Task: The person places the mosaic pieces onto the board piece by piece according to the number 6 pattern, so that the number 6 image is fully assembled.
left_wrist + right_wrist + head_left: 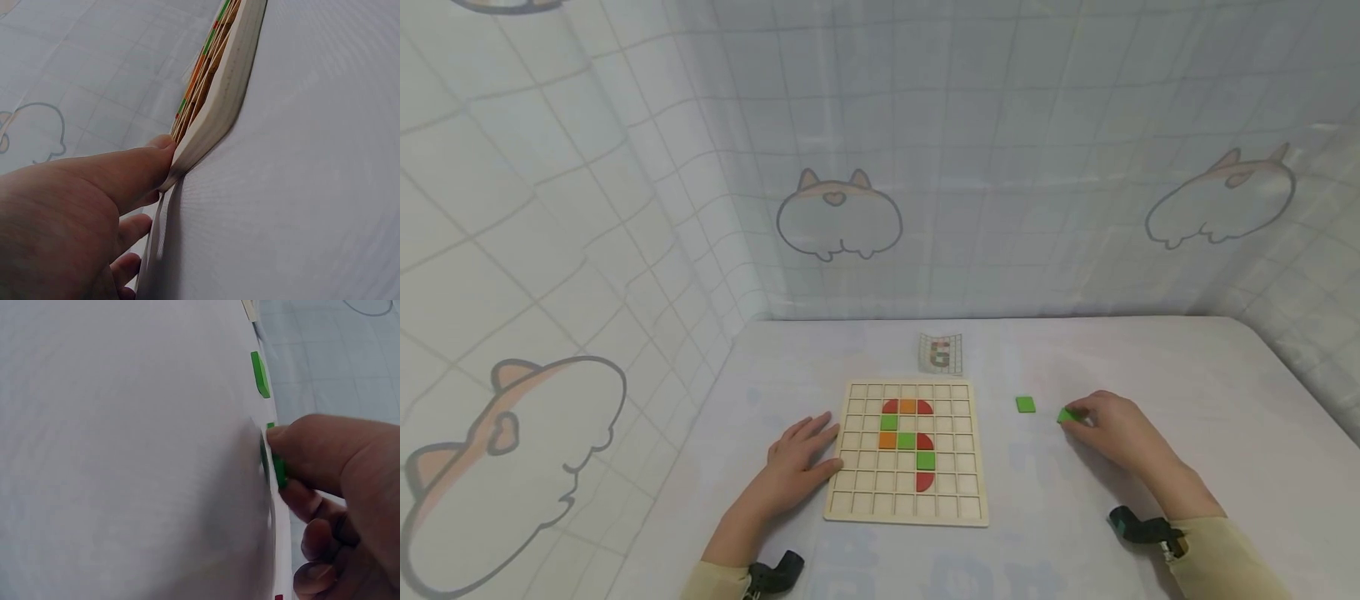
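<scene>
A wooden grid board lies on the table with red quarter-round, orange square and green square tiles in some of its cells. My left hand rests at the board's left edge, fingers spread and fairly straight; the left wrist view has the thumb touching the rim. To the right of the board, my right hand pinches a green square tile between thumb and fingers, close over the white cloth. A second green square tile lies flat between that hand and the board.
A small pattern card showing a coloured figure on a grid lies just behind the board. At the lower edge of the right wrist view, a bit of a red piece shows. A patterned curtain hangs behind the white-covered table.
</scene>
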`<state>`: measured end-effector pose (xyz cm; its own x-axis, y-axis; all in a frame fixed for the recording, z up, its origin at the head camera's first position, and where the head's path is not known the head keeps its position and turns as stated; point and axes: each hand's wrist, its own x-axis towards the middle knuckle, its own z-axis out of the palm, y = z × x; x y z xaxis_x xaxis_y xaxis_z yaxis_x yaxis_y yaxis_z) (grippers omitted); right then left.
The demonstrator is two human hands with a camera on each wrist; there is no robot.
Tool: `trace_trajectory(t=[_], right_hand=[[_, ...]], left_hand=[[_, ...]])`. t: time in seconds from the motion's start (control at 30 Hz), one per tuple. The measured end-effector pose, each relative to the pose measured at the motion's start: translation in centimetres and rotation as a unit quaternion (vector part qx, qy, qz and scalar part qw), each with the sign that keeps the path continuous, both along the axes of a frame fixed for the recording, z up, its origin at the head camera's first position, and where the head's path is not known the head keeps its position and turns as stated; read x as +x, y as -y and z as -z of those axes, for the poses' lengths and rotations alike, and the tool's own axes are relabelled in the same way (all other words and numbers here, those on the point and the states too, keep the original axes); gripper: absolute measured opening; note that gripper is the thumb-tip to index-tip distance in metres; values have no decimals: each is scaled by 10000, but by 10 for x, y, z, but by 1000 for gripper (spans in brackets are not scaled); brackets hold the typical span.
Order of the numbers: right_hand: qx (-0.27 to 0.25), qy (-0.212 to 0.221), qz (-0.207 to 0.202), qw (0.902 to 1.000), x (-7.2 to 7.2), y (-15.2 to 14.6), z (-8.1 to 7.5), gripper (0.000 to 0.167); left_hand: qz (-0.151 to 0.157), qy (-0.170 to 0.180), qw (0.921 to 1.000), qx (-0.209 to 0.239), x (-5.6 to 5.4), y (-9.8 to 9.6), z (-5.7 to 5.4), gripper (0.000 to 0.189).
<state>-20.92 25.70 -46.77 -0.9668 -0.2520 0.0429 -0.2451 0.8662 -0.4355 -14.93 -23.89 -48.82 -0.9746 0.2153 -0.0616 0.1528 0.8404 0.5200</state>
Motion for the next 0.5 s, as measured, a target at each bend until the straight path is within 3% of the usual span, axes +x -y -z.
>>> trace_trajectory(t=[0.33, 0.5], right_hand=[[-94, -303, -299, 9990, 6, 22, -16, 23], [-112, -194, -422, 9989, 6, 40, -21, 22]], left_hand=[[-75, -16, 10000, -56, 0, -2, -1, 63], [-75, -27, 9999, -88, 0, -2, -1, 63]])
